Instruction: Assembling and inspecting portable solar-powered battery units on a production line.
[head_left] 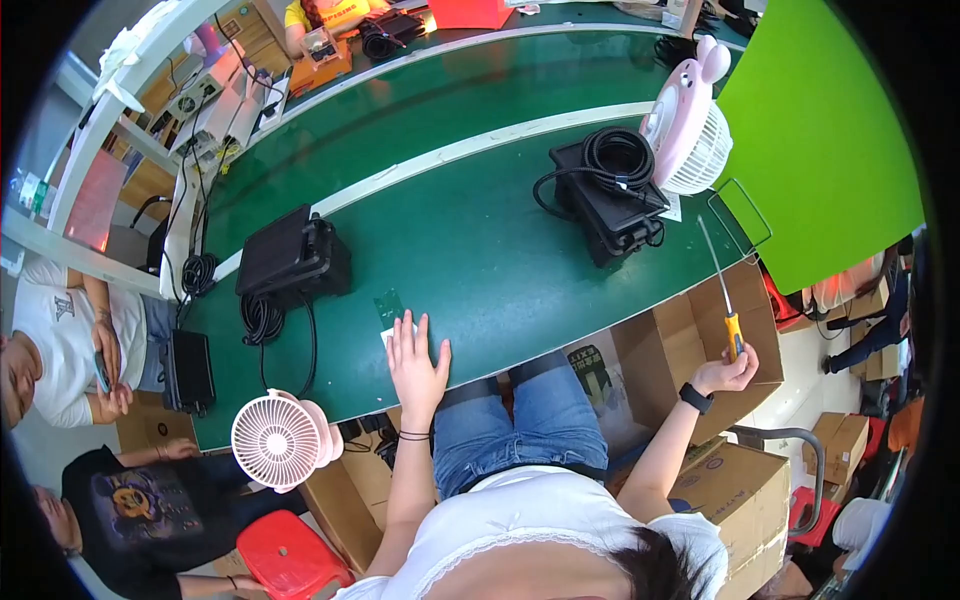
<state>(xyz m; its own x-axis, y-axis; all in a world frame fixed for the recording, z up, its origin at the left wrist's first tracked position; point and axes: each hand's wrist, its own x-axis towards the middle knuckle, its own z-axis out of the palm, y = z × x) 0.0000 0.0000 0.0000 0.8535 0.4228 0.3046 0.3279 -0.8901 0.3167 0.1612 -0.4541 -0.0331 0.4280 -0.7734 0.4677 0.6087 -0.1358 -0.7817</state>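
My right hand [727,372] is wrapped round the yellow handle of a long-shafted screwdriver [737,330], out past the table's right front edge. Its thin metal shaft points up toward a bent wire stand [745,222]. My left hand [417,362] lies flat with fingers spread at the front edge of the green table [450,265]. A small white piece [387,337] shows partly under its fingers; I cannot tell what it is. Left of it stands a black hard case [295,257] with coiled cable beside it. Another black case [605,205], cable coiled on its lid, stands farther right.
A pink-and-white fan with ears [685,125] stands at the far right beside a bright green panel [815,140]. A small pink fan [280,440] sits at the left front corner near a black box [188,370]. Cardboard boxes [715,325] are below right. People are at the left.
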